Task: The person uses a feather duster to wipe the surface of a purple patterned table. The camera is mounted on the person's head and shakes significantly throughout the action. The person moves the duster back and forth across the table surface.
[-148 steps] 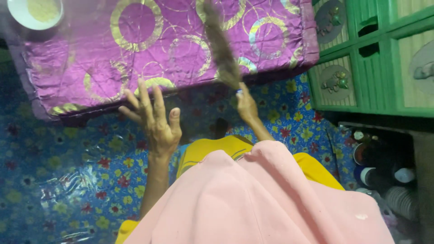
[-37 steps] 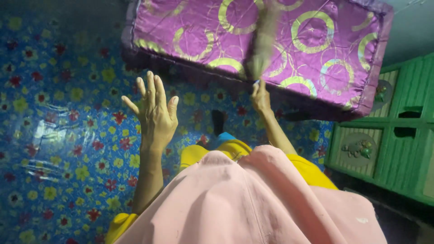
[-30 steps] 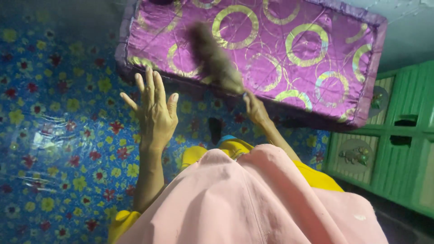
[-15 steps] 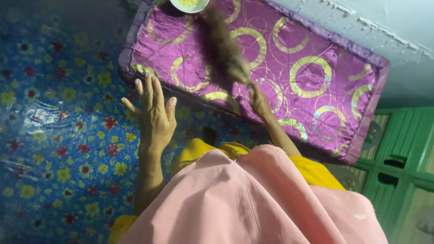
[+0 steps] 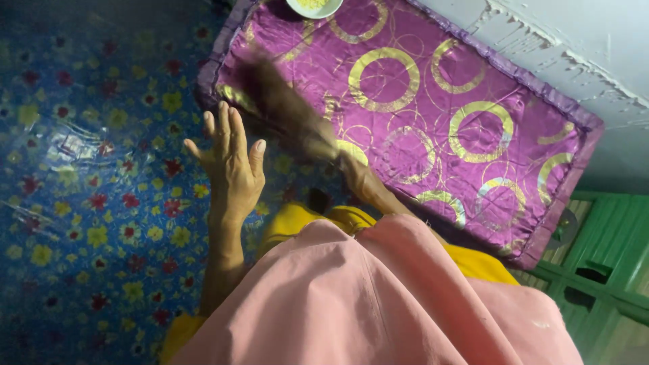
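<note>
My right hand (image 5: 362, 179) grips the handle of a small brown hand broom (image 5: 284, 108), whose blurred bristles lie across the near left part of a purple mattress (image 5: 473, 88) patterned with gold rings. My left hand (image 5: 231, 169) hangs open above the floor, fingers spread and upright, just left of the mattress's near edge and touching nothing. A pink cloth and yellow garment fill the lower part of the view.
A white bowl (image 5: 314, 5) with yellow contents sits at the mattress's far left end. Blue flowered plastic floor covering (image 5: 101, 203) spreads to the left. A green cabinet (image 5: 602, 270) stands at lower right, and a pale wall (image 5: 574, 34) runs behind the mattress.
The broom has swept leftward across the mattress, from upright over the middle to lying over its near left part. My view has turned, shifting the mattress right. My left hand stayed open.
</note>
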